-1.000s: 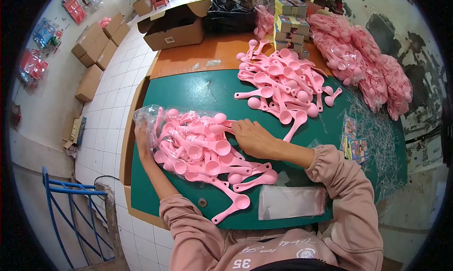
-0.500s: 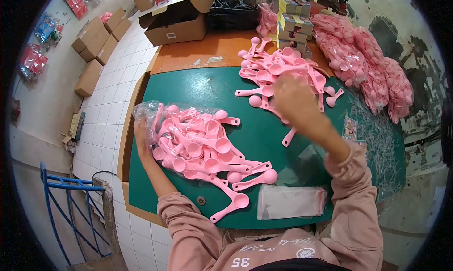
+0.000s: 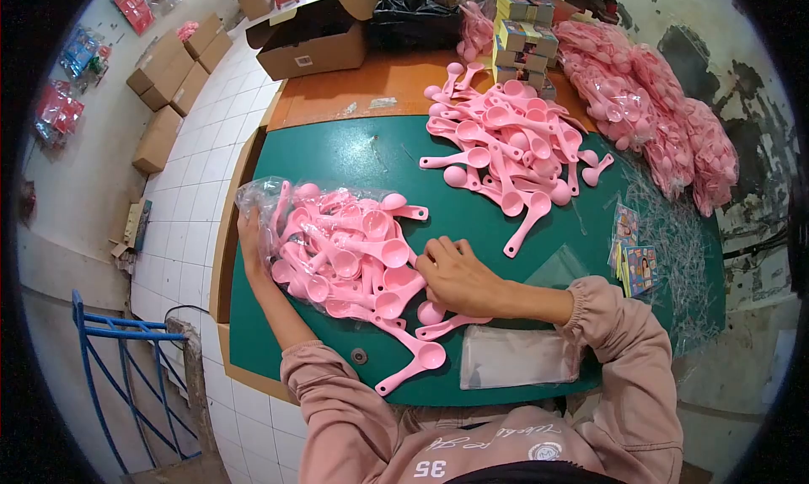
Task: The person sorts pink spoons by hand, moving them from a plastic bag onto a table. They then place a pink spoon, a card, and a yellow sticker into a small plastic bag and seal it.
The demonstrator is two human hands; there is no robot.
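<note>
Pink measuring spoons [image 3: 345, 263] lie in and around the mouth of a clear plastic bag [image 3: 268, 199] on the green table. My left hand [image 3: 250, 235] grips the bag's left edge, its fingers partly hidden by the plastic. At the right side of these spoons is my right hand [image 3: 459, 275], knuckles up and fingers curled; whether it pinches a spoon is hidden. Another heap of pink spoons [image 3: 514, 138] lies at the back, with one spoon [image 3: 528, 223] pointing toward me. Below my right forearm lies a stack of clear flat bags [image 3: 518, 357].
Stacked card bundles [image 3: 524, 41] stand behind the far heap, beside filled bags of spoons [image 3: 657, 104]. Small printed cards [image 3: 638, 269] and clear strips [image 3: 683, 273] lie at the right. An open carton [image 3: 312, 50] sits at the back left, a small round disc [image 3: 360, 356] near the front.
My right hand has moved from the far heap toward me and left, to the spoons by the bag. The far heap and printed cards are now uncovered. My left hand has barely moved.
</note>
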